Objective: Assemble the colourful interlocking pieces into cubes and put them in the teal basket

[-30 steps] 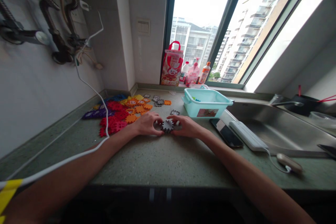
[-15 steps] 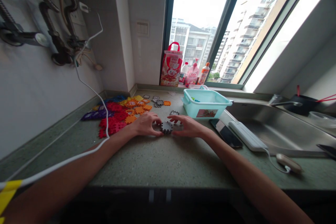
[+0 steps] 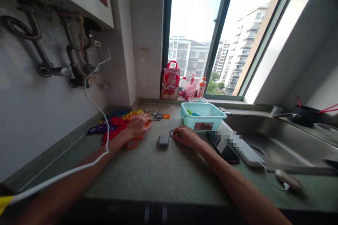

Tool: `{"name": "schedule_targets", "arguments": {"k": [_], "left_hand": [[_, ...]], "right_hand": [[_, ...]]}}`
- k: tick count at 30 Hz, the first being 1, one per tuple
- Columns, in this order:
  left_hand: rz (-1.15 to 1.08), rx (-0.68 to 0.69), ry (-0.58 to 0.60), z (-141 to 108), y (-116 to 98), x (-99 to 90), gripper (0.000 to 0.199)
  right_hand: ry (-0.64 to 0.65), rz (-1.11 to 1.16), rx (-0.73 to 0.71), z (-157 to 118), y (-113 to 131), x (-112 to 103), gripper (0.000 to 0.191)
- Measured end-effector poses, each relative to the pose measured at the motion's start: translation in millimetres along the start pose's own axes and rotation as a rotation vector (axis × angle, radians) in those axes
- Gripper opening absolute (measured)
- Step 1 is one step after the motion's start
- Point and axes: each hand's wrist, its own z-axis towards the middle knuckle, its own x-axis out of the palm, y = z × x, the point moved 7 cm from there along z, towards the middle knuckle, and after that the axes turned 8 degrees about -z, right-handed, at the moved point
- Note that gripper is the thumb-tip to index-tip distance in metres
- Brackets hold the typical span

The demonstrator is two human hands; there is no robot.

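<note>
A grey block built of interlocking puzzle-edged tiles (image 3: 163, 140) sits on the counter between my hands, touched by neither. My left hand (image 3: 137, 125) is over the orange tiles (image 3: 132, 143) at the right side of the colourful pile, its fingers bent and somewhat apart. Nothing shows in its grasp. To the right of the block, my right hand (image 3: 186, 135) has its fingertips closed on a grey patterned tile (image 3: 171, 133), part of which they cover. More grey tiles (image 3: 158, 116) lie farther back beside a single orange tile (image 3: 166, 116).
Red tiles (image 3: 116, 126) and purple tiles (image 3: 99, 129) fill the left pile. A turquoise tub (image 3: 208, 115) stands behind my right hand. Right of it are a phone (image 3: 224, 149), a white power strip (image 3: 249, 154) and the sink (image 3: 280, 140). A white cable (image 3: 99, 158) crosses above my left forearm.
Both hands have let go of the grey block, which stays on the counter. My left hand has moved left to the orange tiles, my right to the grey patterned tile. The view has tilted up.
</note>
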Motion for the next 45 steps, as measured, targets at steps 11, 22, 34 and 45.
{"name": "schedule_targets", "arguments": {"k": [11,22,34,45], "left_hand": [[0.125,-0.169,0.358,84,31,61.5,0.071],[0.056,0.033,0.270,23,-23,46.1,0.053],[-0.074,0.131,0.126,-7,-37,13.5,0.038],[-0.047,0.144,0.064,-8,-35,4.6,0.027]], "right_hand": [[-0.102,0.179,0.089,0,-4,-11,0.036],[0.025,0.046,-0.011,-11,4,-15,0.045],[-0.219,0.111,-0.033,-11,5,-42,0.032],[-0.174,0.153,-0.226,-9,64,-31,0.034]]}}
